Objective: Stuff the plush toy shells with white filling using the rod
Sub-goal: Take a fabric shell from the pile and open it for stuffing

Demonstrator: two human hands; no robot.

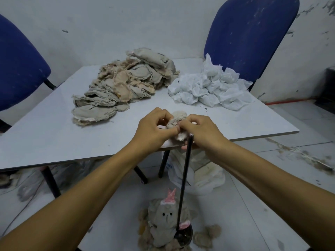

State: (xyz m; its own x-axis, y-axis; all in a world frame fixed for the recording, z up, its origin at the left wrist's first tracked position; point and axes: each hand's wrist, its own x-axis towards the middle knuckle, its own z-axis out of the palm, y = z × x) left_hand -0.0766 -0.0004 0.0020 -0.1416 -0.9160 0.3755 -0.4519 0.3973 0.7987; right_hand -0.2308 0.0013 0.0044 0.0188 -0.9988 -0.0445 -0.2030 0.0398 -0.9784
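Shell (176,122), a small grey-beige plush piece, is held between both hands at the near edge of the counter (54,134), just above the top of the rod (184,178). Left hand (154,127): grip closed, fingers curled and pinched on the shell's left side. Right hand (201,129): grip likewise closed on the shell's right side. A tuft of white filling (181,136) is seen poking out of the shell's underside, approx. where the rod tip meets it, so stuffing of this piece is judged to be under way, not finished. Whether the rod tip is actually inside the opening can't be told; fingers hide it.

Rod is upright, fixed in a dark round base (184,236) on the floor.

Done so far: one stuffed grey toy (163,223) w/ pink ears lies by the base, plus a few brownish fluffy bits (206,236) beside it. Left to do: a large pile of flat shells (123,84) sits at the counter's far middle, apparently all unfilled, and a heap of white wrapped filling (210,87) just beside it to the right. Task is judged early, most of it remaining.

Shell in hand looks crumpled, soft, frayed at the seams, partly plumped.
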